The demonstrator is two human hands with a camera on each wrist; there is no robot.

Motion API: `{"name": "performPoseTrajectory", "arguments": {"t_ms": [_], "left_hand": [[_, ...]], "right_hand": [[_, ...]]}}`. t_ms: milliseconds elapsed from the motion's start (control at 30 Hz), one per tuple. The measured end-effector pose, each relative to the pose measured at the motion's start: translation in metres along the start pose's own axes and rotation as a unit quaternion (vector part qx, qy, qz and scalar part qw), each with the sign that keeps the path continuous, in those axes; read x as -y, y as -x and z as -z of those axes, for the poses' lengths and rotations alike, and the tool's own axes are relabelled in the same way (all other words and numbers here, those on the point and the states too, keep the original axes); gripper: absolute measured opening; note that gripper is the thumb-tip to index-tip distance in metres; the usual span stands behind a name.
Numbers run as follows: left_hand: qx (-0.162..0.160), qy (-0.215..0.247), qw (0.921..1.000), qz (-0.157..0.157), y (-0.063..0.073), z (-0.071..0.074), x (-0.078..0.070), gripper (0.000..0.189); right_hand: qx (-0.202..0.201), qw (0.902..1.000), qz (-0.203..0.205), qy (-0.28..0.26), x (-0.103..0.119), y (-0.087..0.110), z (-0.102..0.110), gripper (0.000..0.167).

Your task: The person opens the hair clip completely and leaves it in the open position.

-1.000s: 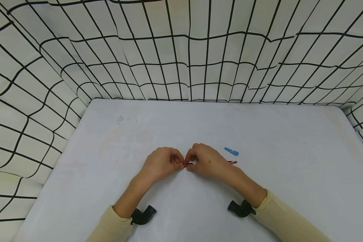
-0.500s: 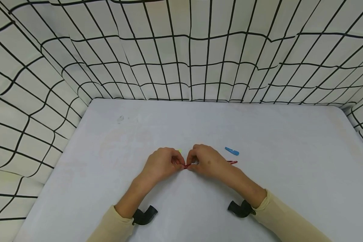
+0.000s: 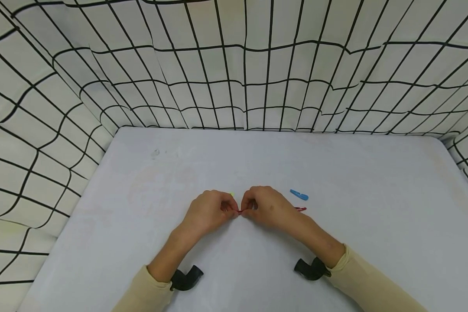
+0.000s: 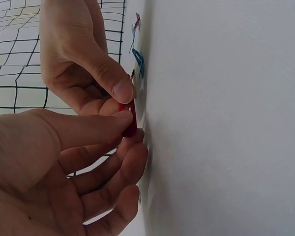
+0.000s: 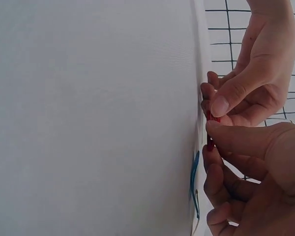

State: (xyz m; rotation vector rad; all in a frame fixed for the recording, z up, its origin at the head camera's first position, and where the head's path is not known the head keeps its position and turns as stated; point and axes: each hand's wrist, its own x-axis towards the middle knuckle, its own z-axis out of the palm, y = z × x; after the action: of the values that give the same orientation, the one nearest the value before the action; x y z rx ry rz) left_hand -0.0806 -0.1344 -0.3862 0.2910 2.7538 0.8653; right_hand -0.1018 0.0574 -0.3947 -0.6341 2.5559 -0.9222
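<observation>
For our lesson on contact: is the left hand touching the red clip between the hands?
Touching. The left wrist view shows the left hand with its thumb against the red clip.

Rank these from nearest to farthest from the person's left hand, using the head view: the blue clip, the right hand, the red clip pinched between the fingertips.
Starting from the left hand:
1. Red clip: right at its fingertips.
2. Right hand: just beyond that clip, to the right.
3. Blue clip: farther right, past the right hand.

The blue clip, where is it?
In the head view, the blue clip lies on the table right of the right hand, just beyond a red clip.
</observation>
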Motion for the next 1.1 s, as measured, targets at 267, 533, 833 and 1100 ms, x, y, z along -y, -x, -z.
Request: {"name": "performPoseTrajectory", "arguments": {"t_ms": [267,533,833,1100], "left_hand": [[-0.018,0.014,0.9997,0.012,0.0000,0.0033,-0.0023,0.013],[-0.041,0.029,0.9987,0.010,-0.0002,0.0047,-0.0045,0.010],[-0.070,0.037,0.9968,0.010,-0.0007,0.0059,-0.0049,0.006],[-0.102,0.046,0.9937,0.007,-0.0018,0.0070,-0.0048,0.004]], "right_hand": [[-0.024,0.9995,-0.012,-0.018,0.0014,-0.0002,0.0050,0.009],[-0.052,0.9979,-0.016,-0.035,0.0013,-0.0007,0.0080,0.009],[-0.081,0.9949,-0.019,-0.058,0.0020,-0.0035,0.0087,0.005],[-0.113,0.9892,-0.031,-0.087,0.0044,-0.0062,0.0098,0.006]]}}
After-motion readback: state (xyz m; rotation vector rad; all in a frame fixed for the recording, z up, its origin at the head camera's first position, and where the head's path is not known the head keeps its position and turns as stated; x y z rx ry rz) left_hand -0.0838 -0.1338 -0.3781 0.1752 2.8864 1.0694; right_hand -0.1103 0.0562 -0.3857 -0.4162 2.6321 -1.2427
